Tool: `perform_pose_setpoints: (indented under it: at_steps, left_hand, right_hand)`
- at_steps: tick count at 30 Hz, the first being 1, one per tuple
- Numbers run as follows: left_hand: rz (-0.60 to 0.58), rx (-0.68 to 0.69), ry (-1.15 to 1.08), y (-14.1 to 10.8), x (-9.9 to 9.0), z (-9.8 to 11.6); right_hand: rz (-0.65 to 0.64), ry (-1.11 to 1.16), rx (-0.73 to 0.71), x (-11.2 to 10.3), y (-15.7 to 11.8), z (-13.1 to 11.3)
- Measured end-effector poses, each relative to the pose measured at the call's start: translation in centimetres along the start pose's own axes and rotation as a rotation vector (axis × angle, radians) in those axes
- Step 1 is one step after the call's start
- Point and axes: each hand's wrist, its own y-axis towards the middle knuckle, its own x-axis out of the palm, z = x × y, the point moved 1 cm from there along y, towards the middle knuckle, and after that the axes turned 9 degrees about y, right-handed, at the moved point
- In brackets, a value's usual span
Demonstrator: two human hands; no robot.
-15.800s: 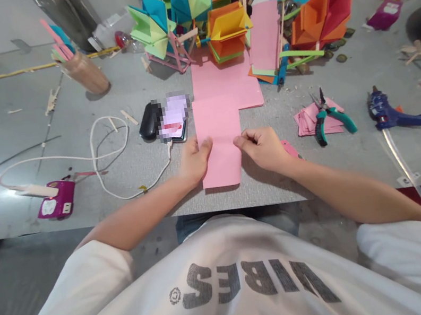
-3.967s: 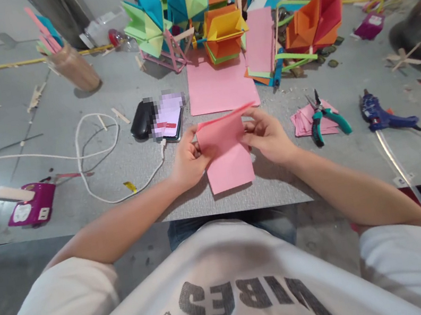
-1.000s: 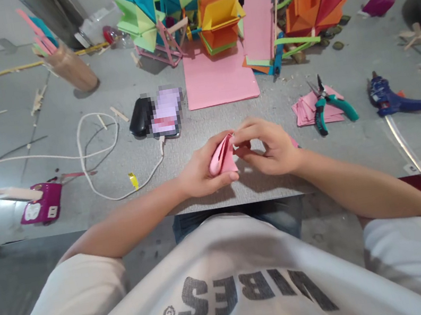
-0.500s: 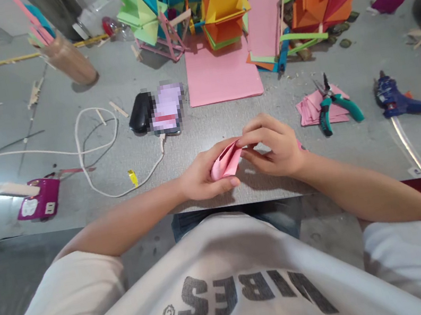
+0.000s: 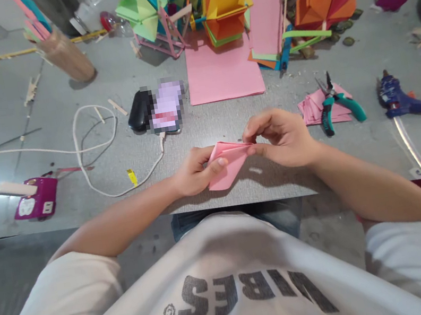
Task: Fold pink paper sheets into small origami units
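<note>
Just above the table's near edge I hold a folded pink paper (image 5: 230, 169) between both hands. My left hand (image 5: 196, 173) is closed on its left side, thumb on the face towards me and fingers behind it. At the paper's right corner, my right hand (image 5: 282, 137) pinches the tip between thumb and forefinger. The folded layers show along the upper edge. To the right of my hands, several small folded pink papers (image 5: 310, 108) lie in a pile, with teal-handled pliers (image 5: 330, 102) on top.
A blue glue gun (image 5: 402, 98) lies at right. Left are a phone (image 5: 167, 105), a black case (image 5: 141, 111), a white cable (image 5: 107, 195) and a purple power adapter (image 5: 37, 197). Behind are pink sheets (image 5: 223, 77), folded paper models (image 5: 228, 9) and a stick holder (image 5: 66, 55).
The pink paper has gone from partly opened to flatter, its broad face now towards me. My right hand has shifted slightly right to the paper's corner, and my left thumb now presses its face.
</note>
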Motion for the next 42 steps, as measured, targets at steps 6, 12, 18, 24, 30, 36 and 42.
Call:
perform_pose_setpoints:
  at_steps: [6, 12, 18, 24, 30, 36, 42]
  left_hand:
    - [0.144, 0.176, 0.151, -0.3, 0.3, 0.1]
    - [0.193, 0.447, 0.166, 0.1, 0.5, 0.2]
    - [0.237, 0.411, 0.071, -0.4, 0.8, 0.2]
    - [0.368, 0.282, 0.089, -0.6, 0.8, 0.1]
    - [0.482, 0.319, 0.270, -0.6, 0.9, 0.1]
    - [0.530, 0.261, 0.333, -1.0, 1.0, 0.6]
    - [0.579, 0.237, 0.348, -1.2, 1.1, 0.5]
  right_hand:
    - [0.146, 0.059, -0.063, 1.3, -0.1, 0.7]
    - [0.069, -0.041, -0.302, 1.4, -0.5, 1.5]
    - [-0.005, -0.134, -0.376, 1.8, -0.4, 0.5]
    - [-0.008, -0.153, -0.384, 2.0, -0.4, 0.5]
    - [0.019, -0.192, -0.327, 2.3, -0.8, 0.7]
    - [0.031, -0.272, -0.350, 2.9, -0.6, 0.4]
    - [0.016, -0.277, -0.331, 3.3, -0.5, 0.0]
